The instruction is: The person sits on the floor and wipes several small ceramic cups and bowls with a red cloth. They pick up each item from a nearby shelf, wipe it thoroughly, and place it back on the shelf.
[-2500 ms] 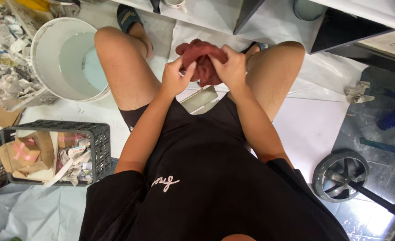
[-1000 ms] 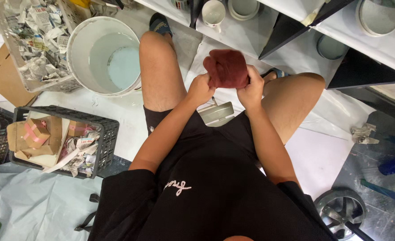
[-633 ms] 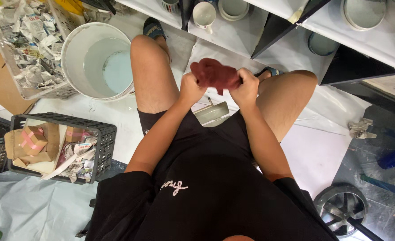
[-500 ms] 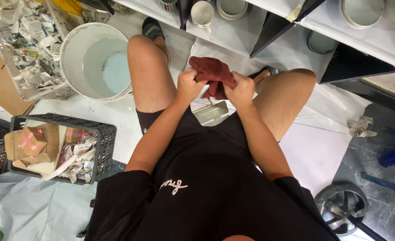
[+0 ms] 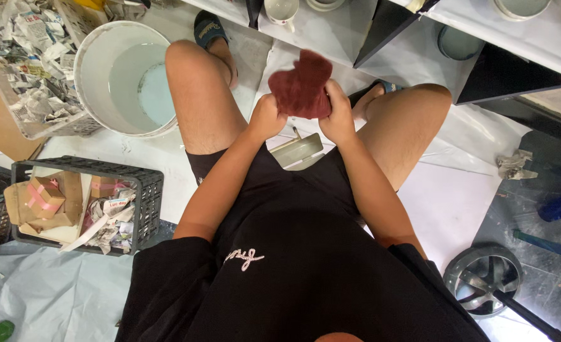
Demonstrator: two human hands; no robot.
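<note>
I sit with my knees apart and hold a dark red cloth [image 5: 303, 85] bunched up between both hands, above my lap. My left hand [image 5: 266, 117] grips its lower left side. My right hand [image 5: 337, 114] grips its lower right side, thumb pressed into the fabric. The cloth's top sticks up loose above my fingers. Just below my hands, a pale ceramic piece [image 5: 298, 151] lies between my thighs, partly hidden.
A white bucket [image 5: 103, 47] with pale liquid stands left of my left knee. A black crate [image 5: 81, 206] of boxes and paper sits lower left, and a clear bin of crumpled newspaper [image 5: 20, 57] upper left. White shelves with cups [image 5: 283, 9] run ahead. A round metal stand [image 5: 483, 278] is lower right.
My hands have kept kneading and turning the red cloth; it was flattened and folded low a moment ago, and now it stands bunched upward. The view shifted slightly.
</note>
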